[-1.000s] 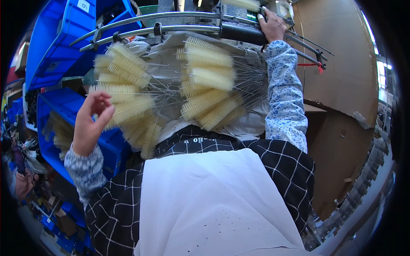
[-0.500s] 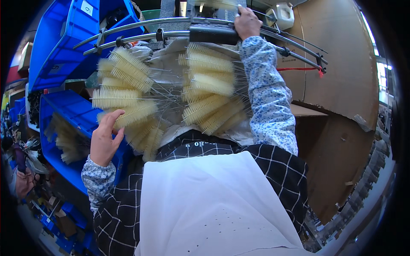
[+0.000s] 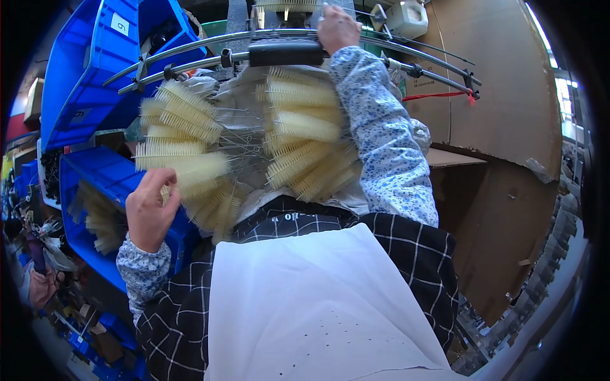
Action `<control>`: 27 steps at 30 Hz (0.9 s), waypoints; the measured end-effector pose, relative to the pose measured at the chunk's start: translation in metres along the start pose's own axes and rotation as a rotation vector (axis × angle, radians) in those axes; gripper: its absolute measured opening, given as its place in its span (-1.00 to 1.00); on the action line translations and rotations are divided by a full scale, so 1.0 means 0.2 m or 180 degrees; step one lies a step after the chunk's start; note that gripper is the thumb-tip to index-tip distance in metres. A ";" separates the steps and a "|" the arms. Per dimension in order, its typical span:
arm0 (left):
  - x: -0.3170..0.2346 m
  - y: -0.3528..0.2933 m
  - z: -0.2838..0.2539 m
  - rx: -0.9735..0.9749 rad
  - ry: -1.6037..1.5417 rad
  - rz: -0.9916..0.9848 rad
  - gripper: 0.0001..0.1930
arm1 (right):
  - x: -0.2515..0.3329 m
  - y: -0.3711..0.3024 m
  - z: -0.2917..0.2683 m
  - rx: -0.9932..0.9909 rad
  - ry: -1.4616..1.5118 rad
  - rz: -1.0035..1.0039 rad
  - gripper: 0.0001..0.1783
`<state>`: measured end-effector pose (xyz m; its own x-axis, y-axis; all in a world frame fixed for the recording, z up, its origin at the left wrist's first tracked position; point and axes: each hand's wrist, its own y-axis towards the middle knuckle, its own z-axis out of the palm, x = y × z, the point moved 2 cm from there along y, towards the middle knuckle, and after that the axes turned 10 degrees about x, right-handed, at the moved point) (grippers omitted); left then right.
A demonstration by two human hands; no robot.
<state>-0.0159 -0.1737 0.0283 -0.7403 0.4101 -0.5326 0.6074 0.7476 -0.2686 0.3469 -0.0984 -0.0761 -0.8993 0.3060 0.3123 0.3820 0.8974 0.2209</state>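
Left hand [image 3: 151, 213] at near-left edge of left brushes [image 3: 181, 152]: fingers curled, narrow gap between thumb and forefinger; contact with bristles, cannot tell. Right hand [image 3: 338, 28] far side, at right end of black block [image 3: 286, 53] on rails [image 3: 197, 65]; fingers bent, grip cannot be told. Left and right brushes [image 3: 305, 127] lie fanned in two piles, wire stems pointing right. One far brush [image 3: 286, 6] beyond block. More brushes in blue bin [image 3: 108, 168], left.
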 end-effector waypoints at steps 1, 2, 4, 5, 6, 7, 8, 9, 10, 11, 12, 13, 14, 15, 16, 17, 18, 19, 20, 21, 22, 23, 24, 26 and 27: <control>0.00 0.00 -0.02 -0.0002 -0.0178 -0.0080 -0.82 | -0.06 -0.01 -0.01 -0.0036 0.0017 -0.0028 -0.76; 0.02 -0.02 -0.04 -0.0079 -0.0529 -0.0019 -0.84 | -0.12 -0.01 -0.02 -0.0063 0.0051 -0.0069 -0.76; 0.05 -0.04 -0.09 0.0015 -0.0644 0.0134 -0.82 | -0.27 0.02 -0.01 0.0121 -0.0252 0.0046 -0.69; 0.07 -0.05 -0.11 0.0065 -0.0705 0.0227 -0.82 | -0.38 0.03 0.01 0.0326 -0.0590 0.0212 -0.63; 0.09 -0.05 -0.13 0.0114 -0.0873 0.0323 -0.81 | -0.47 0.03 0.02 0.0086 -0.0583 0.0171 -0.64; 0.11 -0.06 -0.15 -0.0030 -0.0992 0.0581 -0.81 | -0.48 0.02 -0.03 0.0164 -0.0707 0.0236 -0.65; 0.13 -0.06 -0.17 -0.0177 -0.1106 0.0829 -0.82 | -0.55 0.04 -0.04 0.0288 -0.0612 0.0117 -0.66; 0.15 -0.06 -0.18 -0.0325 -0.1219 0.1079 -0.82 | -0.64 0.07 -0.04 0.0412 -0.0520 -0.0001 -0.66; 0.15 -0.07 -0.21 -0.0341 -0.1286 0.0965 -0.83 | -0.73 0.10 -0.05 0.0683 -0.0271 0.0105 -0.66; 0.17 -0.07 -0.24 -0.0369 -0.1194 0.1088 -0.83 | -0.81 0.14 -0.08 0.0920 -0.0062 0.0223 -0.66; 0.15 -0.12 -0.30 -0.0439 -0.1057 0.1106 -0.83 | -0.83 0.21 -0.07 0.1117 0.0031 0.0404 -0.66; 0.18 -0.11 -0.34 -0.0457 -0.0971 0.1241 -0.84 | -0.89 0.22 -0.10 0.0433 -0.0780 0.0309 -0.67; 0.19 -0.12 -0.40 -0.0583 -0.1250 0.1417 -0.84 | -0.83 0.21 -0.13 0.0445 -0.1026 0.0332 -0.67; 0.21 -0.12 -0.45 -0.0708 -0.1526 0.1593 -0.84 | -0.78 0.20 -0.16 0.0456 -0.1271 0.0357 -0.68; 0.28 -0.14 -0.50 -0.0727 -0.1821 0.1881 -0.85 | -0.79 0.19 -0.17 0.0799 -0.0959 0.0184 -0.68; 0.30 -0.13 -0.54 -0.0735 -0.2138 0.2196 -0.85 | -0.84 0.19 -0.19 0.1128 -0.0671 0.0027 -0.69; 0.32 -0.15 -0.55 -0.1179 -0.2083 0.1961 -0.85 | -0.87 0.18 -0.21 0.1454 -0.0376 -0.0128 -0.70; 0.32 -0.16 -0.56 -0.1421 -0.0947 0.1326 -0.84 | -0.86 0.17 -0.26 0.1437 -0.0244 -0.0149 -0.71; 0.34 -0.16 -0.55 -0.1607 0.0162 0.0684 -0.81 | -0.82 0.10 -0.37 0.1418 -0.0133 -0.0155 -0.71; 0.25 -0.13 -0.52 -0.1653 0.0849 0.0361 -0.77 | -0.79 0.05 -0.45 0.1404 -0.0029 -0.0183 -0.71; 0.16 -0.08 -0.49 -0.1669 0.1530 0.0080 -0.72 | -0.78 -0.02 -0.50 0.1732 0.0555 -0.0170 -0.72; 0.13 0.00 -0.42 -0.1255 -0.0514 0.1085 -0.76 | -0.77 -0.08 -0.55 0.2056 0.1169 -0.0175 -0.72; 0.09 0.06 -0.35 -0.0694 -0.2585 0.1857 -0.76 | -0.63 -0.15 -0.60 0.2389 0.1323 -0.0285 -0.70; -0.11 0.25 -0.22 -0.0581 -0.2637 0.1800 -0.72 | -0.44 -0.30 -0.68 0.2798 0.1615 -0.0653 -0.65; -0.17 0.32 -0.16 -0.0212 -0.2750 0.2275 -0.73 | -0.35 -0.33 -0.68 0.2972 0.1785 -0.1132 -0.62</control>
<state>0.0389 -0.1232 0.0539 0.2359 0.2755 -0.9319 0.7768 0.5227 0.3512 0.4139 -0.2217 0.0130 -0.6140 0.0131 0.7892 -0.3927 0.8623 -0.3198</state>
